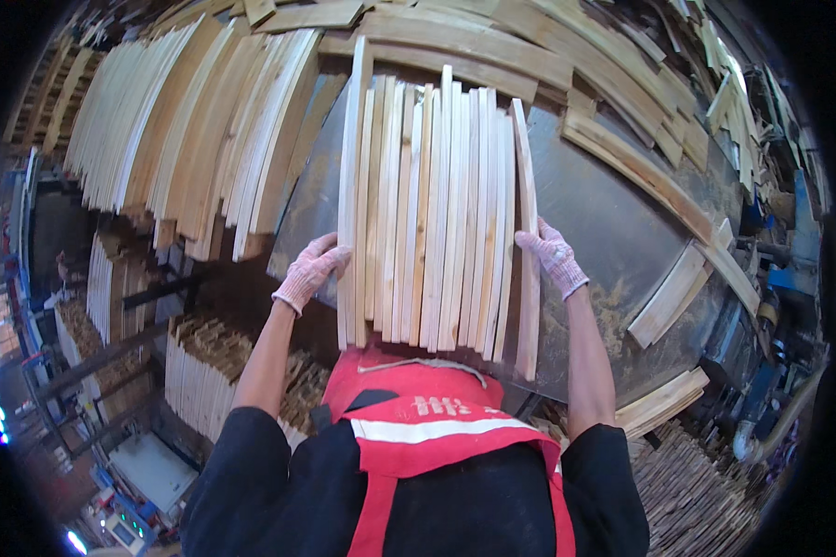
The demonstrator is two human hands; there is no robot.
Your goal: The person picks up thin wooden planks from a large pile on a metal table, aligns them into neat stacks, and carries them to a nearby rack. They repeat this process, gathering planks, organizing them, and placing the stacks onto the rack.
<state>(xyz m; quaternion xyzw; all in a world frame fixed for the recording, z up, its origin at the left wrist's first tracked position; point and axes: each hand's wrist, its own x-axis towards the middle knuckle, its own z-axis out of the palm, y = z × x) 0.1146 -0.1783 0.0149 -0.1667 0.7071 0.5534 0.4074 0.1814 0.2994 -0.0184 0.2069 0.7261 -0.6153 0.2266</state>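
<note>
A row of narrow wooden boards (432, 209) stands on edge, side by side, on a metal tabletop (599, 230) in front of me. Their ends are uneven, and the near ends come close to my red apron (418, 390). My left hand (313, 271), in a pinkish knit glove, grips the left outer board (347, 209), which reaches farther back than most others. On the other side, my right hand (550, 254), gloved alike, has its thumb on the right outer board (527, 244). That board leans slightly, with a narrow gap between it and the row. The right fingertips are partly hidden.
Stacked boards (202, 132) stand in a long row at the left. Loose planks (474, 42) lie across the back, and a long plank (641, 174) runs along the right. More stacks (202, 376) sit low at left; thin strips (697, 487) lie low at right. Blue machinery (801, 230) borders the right.
</note>
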